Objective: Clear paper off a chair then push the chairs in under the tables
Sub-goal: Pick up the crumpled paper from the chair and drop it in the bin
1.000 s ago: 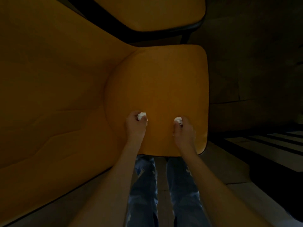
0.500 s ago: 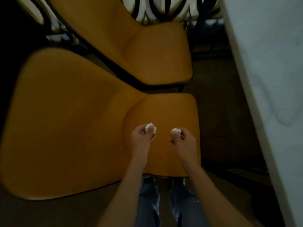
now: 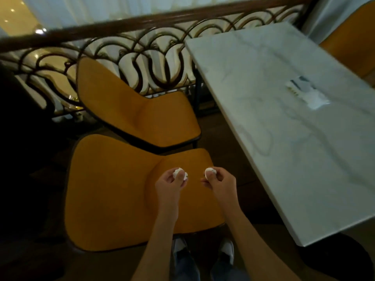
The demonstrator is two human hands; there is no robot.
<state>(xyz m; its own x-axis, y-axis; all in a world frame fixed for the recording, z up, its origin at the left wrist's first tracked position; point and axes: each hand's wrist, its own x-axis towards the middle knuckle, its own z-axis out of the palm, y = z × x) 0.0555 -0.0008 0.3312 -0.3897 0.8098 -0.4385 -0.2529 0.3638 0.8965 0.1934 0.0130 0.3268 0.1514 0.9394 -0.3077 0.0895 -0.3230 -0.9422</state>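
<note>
Two orange padded chairs stand side by side left of a white marble table (image 3: pixel 288 126). Over the seat of the near chair (image 3: pixel 113 191) I hold both hands. My left hand (image 3: pixel 170 183) is closed on a small white paper ball (image 3: pixel 179 173), pinched under the thumb. My right hand (image 3: pixel 220 182) grips a second white paper ball (image 3: pixel 210 171) the same way. The far chair (image 3: pixel 138 110) has a bare seat. Both chairs sit pulled out from the table.
A flat paper card or packet (image 3: pixel 307 92) lies on the table top. A dark scrollwork metal railing (image 3: pixel 154 57) runs behind the chairs. Part of another orange chair (image 3: pixel 353 39) shows at the top right beyond the table. My feet stand by the near chair's front edge.
My head has lifted and pulled back, so the view now takes in the table and railing. Both hands have stayed closed on their paper balls and risen off the seat.
</note>
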